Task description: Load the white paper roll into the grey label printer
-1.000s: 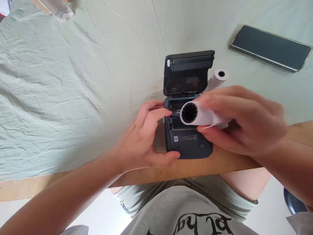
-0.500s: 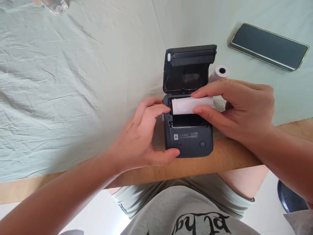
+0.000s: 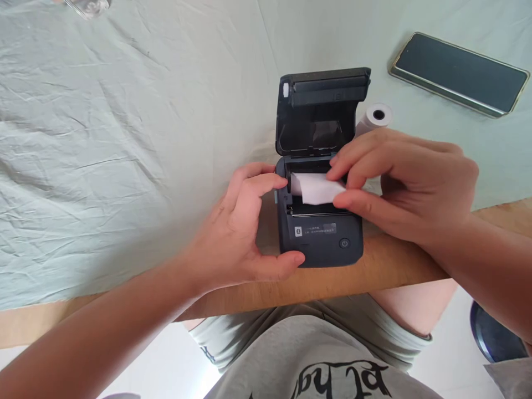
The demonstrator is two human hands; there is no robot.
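Observation:
A dark portable label printer point(image 3: 320, 241) lies near the table's front edge with its lid point(image 3: 318, 119) tipped up and back. Inside its bay rests a white paper roll point(image 3: 313, 187), the loose end lifted a little and slanting forward. My right hand point(image 3: 415, 180) pinches that loose end at its right corner between thumb and fingers. Round the printer's left side curves my left hand point(image 3: 245, 221), its fingertips at the bay's left rim and its thumb on the lower front corner. Behind my right hand stands another white paper roll point(image 3: 376, 117), partly hidden.
A phone point(image 3: 459, 72) with a dark screen lies at the back right. Wrinkled pale green cloth point(image 3: 124, 138) covers the table, whose wooden front edge point(image 3: 241, 291) shows. A clear plastic item point(image 3: 89, 6) is cut off at the top left.
The paper's loose end has come away from the roll and now slants forward in my right hand's pinch. My left hand keeps its place on the printer.

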